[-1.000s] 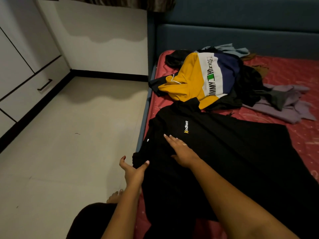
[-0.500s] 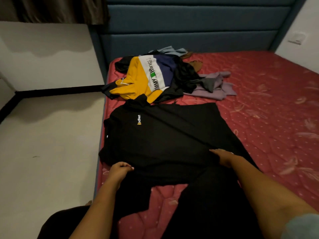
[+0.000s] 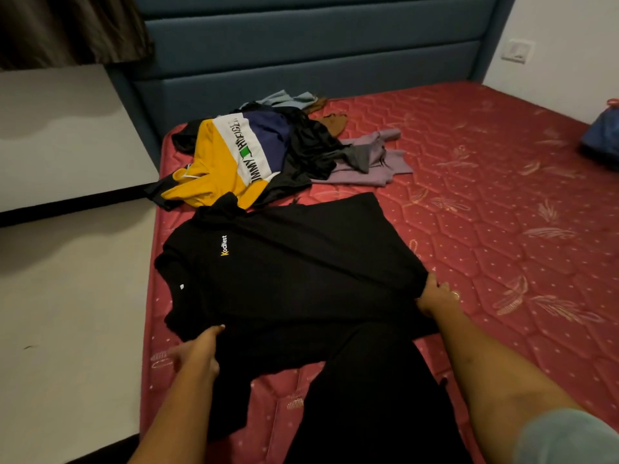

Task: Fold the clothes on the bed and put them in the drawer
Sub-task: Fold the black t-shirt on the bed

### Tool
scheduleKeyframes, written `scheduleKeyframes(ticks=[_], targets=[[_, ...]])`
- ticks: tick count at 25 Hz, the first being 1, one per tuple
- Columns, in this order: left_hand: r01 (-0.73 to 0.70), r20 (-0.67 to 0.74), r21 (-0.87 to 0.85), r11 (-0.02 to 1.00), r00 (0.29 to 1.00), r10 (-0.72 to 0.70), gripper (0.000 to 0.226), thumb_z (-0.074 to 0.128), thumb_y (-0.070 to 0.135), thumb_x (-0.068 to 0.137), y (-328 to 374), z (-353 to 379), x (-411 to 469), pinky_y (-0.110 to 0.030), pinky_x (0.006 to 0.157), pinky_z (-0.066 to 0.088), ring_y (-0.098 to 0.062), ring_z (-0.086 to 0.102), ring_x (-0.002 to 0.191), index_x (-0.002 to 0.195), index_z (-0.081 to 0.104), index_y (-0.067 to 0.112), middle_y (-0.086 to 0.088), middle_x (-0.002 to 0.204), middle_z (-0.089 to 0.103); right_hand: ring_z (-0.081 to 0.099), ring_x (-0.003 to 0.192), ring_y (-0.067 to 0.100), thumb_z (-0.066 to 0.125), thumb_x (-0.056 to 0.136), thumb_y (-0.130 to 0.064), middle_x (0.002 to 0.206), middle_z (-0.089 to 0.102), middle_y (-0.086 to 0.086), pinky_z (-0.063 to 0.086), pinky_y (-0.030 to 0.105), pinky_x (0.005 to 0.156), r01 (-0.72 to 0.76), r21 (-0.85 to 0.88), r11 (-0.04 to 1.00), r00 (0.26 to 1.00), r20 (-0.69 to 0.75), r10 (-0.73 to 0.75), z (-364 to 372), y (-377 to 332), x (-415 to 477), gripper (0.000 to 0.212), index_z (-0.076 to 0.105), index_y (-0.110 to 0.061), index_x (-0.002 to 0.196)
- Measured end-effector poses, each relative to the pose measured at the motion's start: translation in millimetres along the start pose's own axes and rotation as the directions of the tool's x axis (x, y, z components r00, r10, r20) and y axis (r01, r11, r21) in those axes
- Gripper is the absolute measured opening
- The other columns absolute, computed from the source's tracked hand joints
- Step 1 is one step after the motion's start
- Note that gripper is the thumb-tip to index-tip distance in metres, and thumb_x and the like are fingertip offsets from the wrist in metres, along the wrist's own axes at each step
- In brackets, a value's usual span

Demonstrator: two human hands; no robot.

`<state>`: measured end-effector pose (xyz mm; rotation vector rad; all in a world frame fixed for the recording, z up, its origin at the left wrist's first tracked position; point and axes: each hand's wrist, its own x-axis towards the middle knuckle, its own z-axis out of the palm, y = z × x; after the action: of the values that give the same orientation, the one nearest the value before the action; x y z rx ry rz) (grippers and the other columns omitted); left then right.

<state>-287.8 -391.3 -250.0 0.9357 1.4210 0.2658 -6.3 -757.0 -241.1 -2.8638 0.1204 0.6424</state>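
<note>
A black shirt (image 3: 294,272) with a small yellow chest logo lies spread flat on the red mattress (image 3: 502,212), collar toward the headboard. My left hand (image 3: 197,356) rests on its near left edge, fingers pressing the fabric. At the shirt's right hem my right hand (image 3: 437,296) pinches the cloth. Behind the shirt sits a pile of unfolded clothes (image 3: 268,155): a yellow, white and navy top, dark garments, and a lilac piece (image 3: 365,169). No drawer shows in this view.
The padded blue headboard (image 3: 301,58) runs along the back. White floor (image 3: 67,313) lies left of the bed. A blue bag (image 3: 603,135) sits at the mattress's far right edge. A wall switch (image 3: 517,50) is on the right wall.
My view swung right from the floor and wardrobe to the bed. My right hand slid from the shirt's chest to its right hem; the left hand shifted along the near left edge.
</note>
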Motion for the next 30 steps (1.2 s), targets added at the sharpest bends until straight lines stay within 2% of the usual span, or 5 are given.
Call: scheduleKeyframes(ticks=[7,14,20,25,30], targets=[[0.103,0.317,0.015,0.995,0.943,-0.102,0.025,0.063,0.028,0.088,33.6,22.1,-81.2,-0.044,0.074,0.053,-0.030,0.069,0.054,0.091,0.066,0.003,-0.017,0.067,0.071,0.060,0.108,0.037,0.061,0.091,-0.024,0.115,0.062,0.023,0.047,0.042,0.089,0.024,0.333,0.943,1.000,-0.019,-0.019,-16.9,-19.1,16.7,0.037,0.059,0.001,0.119],[-0.129,0.368,-0.482,0.867,0.868,0.334,0.016,0.058,0.019,0.087,102.3,23.9,-112.3,-0.034,0.088,0.050,-0.016,0.070,0.079,0.101,0.064,0.013,-0.003,0.083,0.074,0.055,0.070,0.015,0.051,0.096,-0.003,0.092,0.059,0.010,0.050,0.022,0.050,0.111,0.985,0.134,0.984,-0.090,-0.152,-84.7,-74.3,-11.6,0.013,0.057,-0.014,0.099],[-0.303,0.085,-0.735,0.606,0.845,0.527,0.082,0.089,0.020,0.054,148.5,-7.0,-100.3,-0.051,0.095,0.049,-0.026,0.067,0.105,0.130,0.058,0.017,-0.008,0.119,0.067,0.054,0.073,0.015,0.047,0.098,-0.002,0.095,0.056,0.003,0.045,0.024,0.059,0.284,0.912,-0.295,0.957,-0.288,0.031,-163.8,-82.5,-52.6,0.026,0.053,-0.014,0.120],[-0.591,-0.274,-0.727,0.350,0.717,0.641,0.041,0.063,-0.006,0.079,162.3,-17.6,-212.0,-0.036,0.080,0.057,-0.017,0.068,0.092,0.113,0.059,0.017,-0.004,0.106,0.066,0.054,0.069,0.007,0.048,0.097,-0.006,0.098,0.058,-0.001,0.045,0.016,0.053,0.457,0.717,-0.526,0.889,-0.354,0.291,-220.3,-74.9,-100.4,0.028,0.053,-0.019,0.122],[-0.720,-0.443,-0.678,0.145,0.558,0.701,0.056,0.077,0.019,0.059,190.1,-36.5,-245.9,-0.030,0.075,0.059,-0.013,0.069,0.092,0.109,0.053,0.026,0.001,0.108,0.065,0.058,0.086,0.012,0.045,0.095,-0.006,0.119,0.059,0.001,0.047,0.020,0.058,0.627,0.526,-0.574,0.779,-0.402,0.482,-261.4,-86.4,-147.4,0.022,0.048,-0.027,0.102]])
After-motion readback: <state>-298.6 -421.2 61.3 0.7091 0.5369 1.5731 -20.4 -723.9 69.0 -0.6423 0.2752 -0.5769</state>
